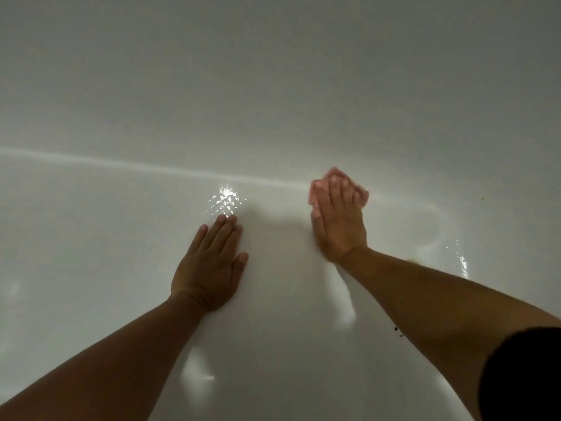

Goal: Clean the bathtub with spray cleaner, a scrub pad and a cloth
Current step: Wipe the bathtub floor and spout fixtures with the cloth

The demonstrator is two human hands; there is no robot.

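left hand [209,268] lying flat on glossy white bathtub [91,238] | right hand [338,226] pressing blurred pink pad [363,197], straight-fingered, against bathtub's bend

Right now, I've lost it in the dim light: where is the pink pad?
Head view, right of centre: the pink pad sits under the right hand, pressed against the white tub at its pale crease.

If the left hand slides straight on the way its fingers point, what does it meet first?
Nothing loose: the left hand would cross the bright glint, then probably meet the bathtub wall's curve.
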